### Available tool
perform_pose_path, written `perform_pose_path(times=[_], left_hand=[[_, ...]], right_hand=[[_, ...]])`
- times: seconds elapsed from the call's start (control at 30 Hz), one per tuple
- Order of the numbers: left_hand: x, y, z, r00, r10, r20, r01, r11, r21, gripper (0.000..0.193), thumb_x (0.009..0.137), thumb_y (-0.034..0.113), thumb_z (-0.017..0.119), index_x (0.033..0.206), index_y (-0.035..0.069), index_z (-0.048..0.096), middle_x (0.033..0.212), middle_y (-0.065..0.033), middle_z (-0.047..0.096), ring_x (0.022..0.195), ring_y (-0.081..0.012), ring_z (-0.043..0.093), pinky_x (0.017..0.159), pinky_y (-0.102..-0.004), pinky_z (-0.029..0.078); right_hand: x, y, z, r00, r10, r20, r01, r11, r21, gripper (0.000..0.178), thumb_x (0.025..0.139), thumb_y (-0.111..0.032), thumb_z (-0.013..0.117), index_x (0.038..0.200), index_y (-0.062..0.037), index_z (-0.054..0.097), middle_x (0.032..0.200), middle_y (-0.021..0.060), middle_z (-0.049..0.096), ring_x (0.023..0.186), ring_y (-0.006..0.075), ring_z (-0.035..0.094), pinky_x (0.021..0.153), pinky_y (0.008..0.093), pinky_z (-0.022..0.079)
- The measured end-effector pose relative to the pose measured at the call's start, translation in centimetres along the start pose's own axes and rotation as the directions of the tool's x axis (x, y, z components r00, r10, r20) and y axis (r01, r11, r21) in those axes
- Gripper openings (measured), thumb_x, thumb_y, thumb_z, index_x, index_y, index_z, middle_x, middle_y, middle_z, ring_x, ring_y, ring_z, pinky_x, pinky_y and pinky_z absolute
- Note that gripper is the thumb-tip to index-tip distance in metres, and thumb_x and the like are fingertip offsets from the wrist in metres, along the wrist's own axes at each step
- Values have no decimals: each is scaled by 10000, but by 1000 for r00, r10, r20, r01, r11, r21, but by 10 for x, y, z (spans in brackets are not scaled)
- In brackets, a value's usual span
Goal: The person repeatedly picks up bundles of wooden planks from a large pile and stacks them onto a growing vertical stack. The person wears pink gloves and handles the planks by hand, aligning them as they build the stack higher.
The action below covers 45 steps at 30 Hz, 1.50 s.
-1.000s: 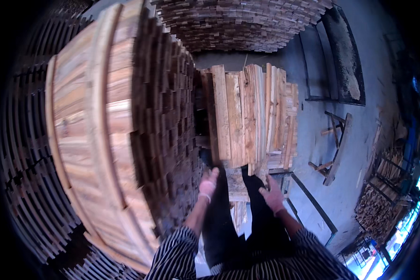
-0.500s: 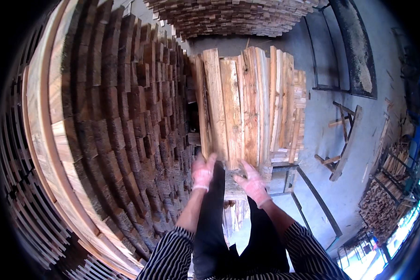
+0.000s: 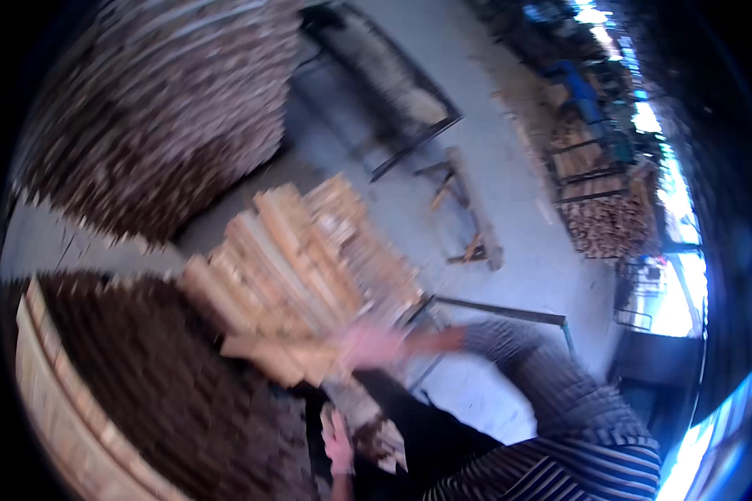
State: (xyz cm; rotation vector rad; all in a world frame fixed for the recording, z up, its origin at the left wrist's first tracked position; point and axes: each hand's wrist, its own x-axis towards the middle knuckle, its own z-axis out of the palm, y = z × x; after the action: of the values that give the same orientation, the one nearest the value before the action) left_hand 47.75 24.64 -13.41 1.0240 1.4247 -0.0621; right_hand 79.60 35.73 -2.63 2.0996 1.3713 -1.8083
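Note:
My right hand (image 3: 372,344), in a pinkish work glove and smeared by motion, is closed at the end of a wooden board (image 3: 280,357). This board lies crosswise at the near side of a stack of sawn boards (image 3: 288,242); its far end is blurred. Lower down, my left hand (image 3: 337,442), gloved alike, has its fingers stretched out and holds no board. It is close to my dark trouser leg and the side of the big dark lumber pile (image 3: 167,384).
Another tall lumber pile (image 3: 175,108) stands at the far left. Beyond the boards are a black metal-framed table (image 3: 384,75) and a wooden trestle (image 3: 468,209) on the grey floor. A dark metal bar (image 3: 501,310) runs by my right arm. More bundled wood (image 3: 602,221) sits farther right.
My view has swung to the right, tilting the scene. Both hands have left the near ends of the boards' row; my right hand now has a board turned crosswise, and my left hand is lower.

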Motion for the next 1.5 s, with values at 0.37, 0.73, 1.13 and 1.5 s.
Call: perform_pose_path(times=[0.37, 0.73, 1.13, 1.5], left_hand=[[124, -84, -43, 982, 60, -179, -82, 990, -117, 517, 1017, 330, 671, 1354, -46, 563, 1293, -188, 672, 1188, -281, 633, 1037, -347, 469], [225, -113, 100, 791, -370, 488, 612, 516, -600, 707, 893, 708, 649, 1359, 181, 585, 1249, -52, 648, 1098, -209, 606, 953, -430, 468], [158, -29, 126, 835, -23, 550, 520, 359, -775, 958, 898, 816, 467, 1527, 96, 411, 1447, -118, 547, 1324, -248, 544, 1070, -469, 481], [271, 11, 83, 934, -223, 280, 352, 714, -605, 1073, 895, 811, 519, 1604, 34, 311, 1619, -189, 375, 1517, -300, 306, 1233, -413, 236]], right_hand=[[-4, 268, -148, 550, 10, -835, -607, 691, -392, 689, 948, -390, 654, 1529, -155, 369, 1501, 126, 488, 1270, 284, 577, 918, 400, 536], [283, 118, 77, 946, 264, -187, -237, 959, 158, 1292, 779, -721, 721, 1640, -31, 47, 1666, 278, 199, 1555, 366, 222, 1249, 422, 246], [301, 126, 39, 992, 124, 12, -111, 836, 537, 1111, 751, -455, 871, 1614, -100, 268, 1577, 248, 410, 1503, 354, 342, 1231, 398, 309], [313, 175, 68, 996, -90, -16, 62, 537, 842, 448, 956, -246, 705, 1333, -9, 656, 1313, 77, 686, 1259, 155, 605, 1142, 306, 407]])
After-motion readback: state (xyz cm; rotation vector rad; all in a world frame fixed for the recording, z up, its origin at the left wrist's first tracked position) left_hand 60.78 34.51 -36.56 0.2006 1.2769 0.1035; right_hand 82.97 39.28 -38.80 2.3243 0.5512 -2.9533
